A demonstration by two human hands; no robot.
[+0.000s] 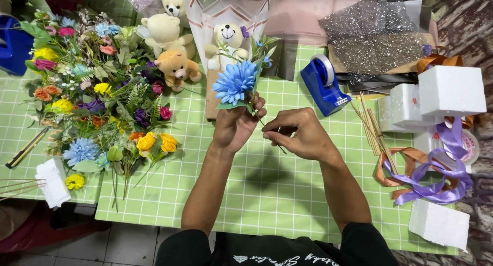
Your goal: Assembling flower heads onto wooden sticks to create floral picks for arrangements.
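Observation:
My left hand (237,123) grips the stems of a small bunch topped by a blue artificial flower (235,81) with green leaves. It holds the bunch upright over the green checked table cover (267,189). Just to the right, my right hand (300,133) pinches a thin dark stem or wire (281,150) that runs from the bunch down to the right. Right behind the flower stands a small white teddy bear (229,39) in a pale paper wrap.
A pile of mixed artificial flowers (97,91) fills the left side. Teddy bears (172,45) sit at the back. A blue tape dispenser (323,83), wooden skewers (371,127), white foam blocks (447,91), purple and brown ribbons (436,173) and glitter mesh (375,35) lie to the right.

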